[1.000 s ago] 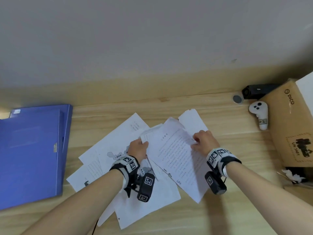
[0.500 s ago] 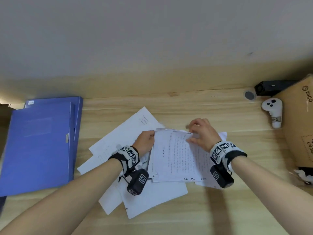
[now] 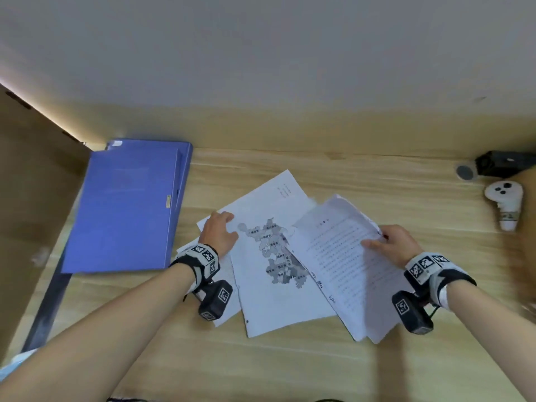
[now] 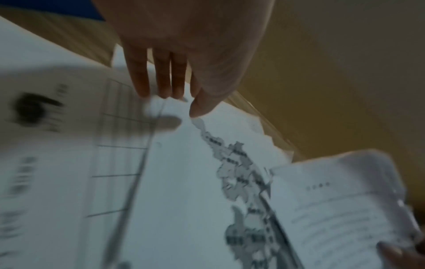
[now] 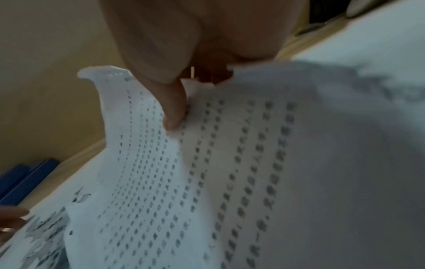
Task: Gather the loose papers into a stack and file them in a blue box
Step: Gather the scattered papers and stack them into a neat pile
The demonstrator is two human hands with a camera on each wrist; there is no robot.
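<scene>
Several white papers lie fanned on the wooden desk (image 3: 290, 361). My right hand (image 3: 388, 245) pinches a small bundle of text pages (image 3: 345, 262) at its right edge, thumb on top (image 5: 172, 109), lifting it over the others. A sheet printed with a grey map (image 3: 275, 256) lies in the middle. My left hand (image 3: 220, 230) rests with straight fingers (image 4: 161, 80) on that map sheet's upper left corner, next to a sheet with a table (image 4: 119, 145). The blue file box (image 3: 127, 204) lies flat and closed at the left.
A white controller (image 3: 504, 204) and a black device (image 3: 504, 166) sit at the far right by the wall. A brown panel (image 3: 32, 213) bounds the desk on the left. Bare desk lies in front of the papers.
My right hand has drawn the text bundle to the right and tilted it, uncovering the map sheet. My left hand has moved left to that sheet's corner. The view shifted left.
</scene>
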